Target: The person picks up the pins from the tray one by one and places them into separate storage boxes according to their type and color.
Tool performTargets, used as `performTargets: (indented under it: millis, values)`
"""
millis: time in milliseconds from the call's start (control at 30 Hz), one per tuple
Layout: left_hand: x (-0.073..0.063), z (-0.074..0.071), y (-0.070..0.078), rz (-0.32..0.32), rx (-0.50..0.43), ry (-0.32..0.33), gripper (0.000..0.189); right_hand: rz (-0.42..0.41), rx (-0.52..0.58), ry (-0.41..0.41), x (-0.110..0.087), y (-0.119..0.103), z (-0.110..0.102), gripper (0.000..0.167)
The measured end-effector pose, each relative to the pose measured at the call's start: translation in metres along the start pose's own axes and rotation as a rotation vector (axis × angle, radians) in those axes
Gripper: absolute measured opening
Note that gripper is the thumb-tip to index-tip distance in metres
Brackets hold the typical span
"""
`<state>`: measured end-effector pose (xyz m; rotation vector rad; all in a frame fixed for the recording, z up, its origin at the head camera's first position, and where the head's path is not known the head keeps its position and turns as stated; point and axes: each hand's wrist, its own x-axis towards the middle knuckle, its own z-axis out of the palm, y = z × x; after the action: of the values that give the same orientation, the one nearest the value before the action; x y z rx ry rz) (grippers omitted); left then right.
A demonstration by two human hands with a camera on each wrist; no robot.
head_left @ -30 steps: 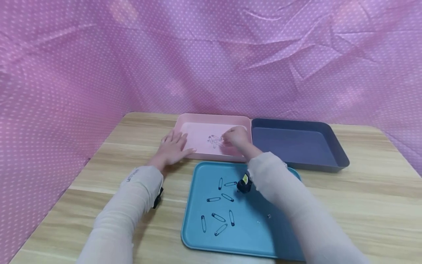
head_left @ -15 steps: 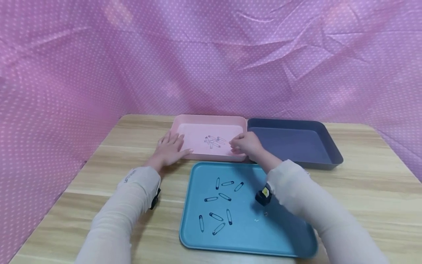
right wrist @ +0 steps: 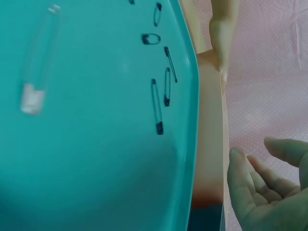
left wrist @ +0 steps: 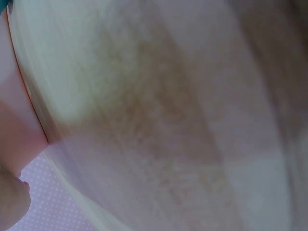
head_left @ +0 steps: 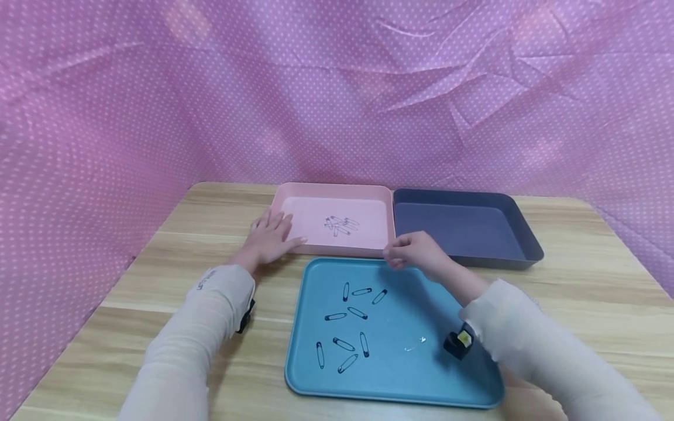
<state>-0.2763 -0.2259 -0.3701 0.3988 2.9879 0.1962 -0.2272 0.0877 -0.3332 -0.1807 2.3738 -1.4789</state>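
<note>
In the head view my left hand (head_left: 267,240) rests with spread fingers on the left edge of the pink tray (head_left: 337,191). A small pile of safety pins (head_left: 341,225) lies inside that tray. My right hand (head_left: 416,252) hovers over the far edge of the blue tray (head_left: 400,399), fingers loosely bent. In the right wrist view the thumb stands apart from the fingers, with nothing between them. Several dark-headed safety pins (head_left: 343,344) lie scattered across the left half of the blue tray. A silvery safety pin (right wrist: 33,98) lies apart from them, faint in the head view.
To the right of the pink tray stands a dark blue tray (head_left: 453,228). Wooden tabletop (head_left: 584,304) surrounds the trays. Behind and at the left hangs a pink dotted cloth (head_left: 337,117). The left wrist view is mostly blurred tabletop (left wrist: 159,115).
My right hand has drawn back from above the pin pile, rightward and nearer, to the blue tray's far edge; its pinched fingers have parted. The left hand stays in place.
</note>
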Motion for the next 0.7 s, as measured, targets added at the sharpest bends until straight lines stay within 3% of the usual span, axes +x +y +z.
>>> performTargets:
  millis: [467, 700]
  values:
    - [0.000, 0.001, -0.001, 0.001, -0.003, -0.024, 0.078, -0.026, -0.007, -0.159, -0.036, 0.018, -0.002, 0.026]
    - [0.001, 0.001, -0.003, 0.003, -0.024, -0.023, 0.078, -0.016, -0.083, -0.175, -0.048, 0.025, -0.004, 0.024]
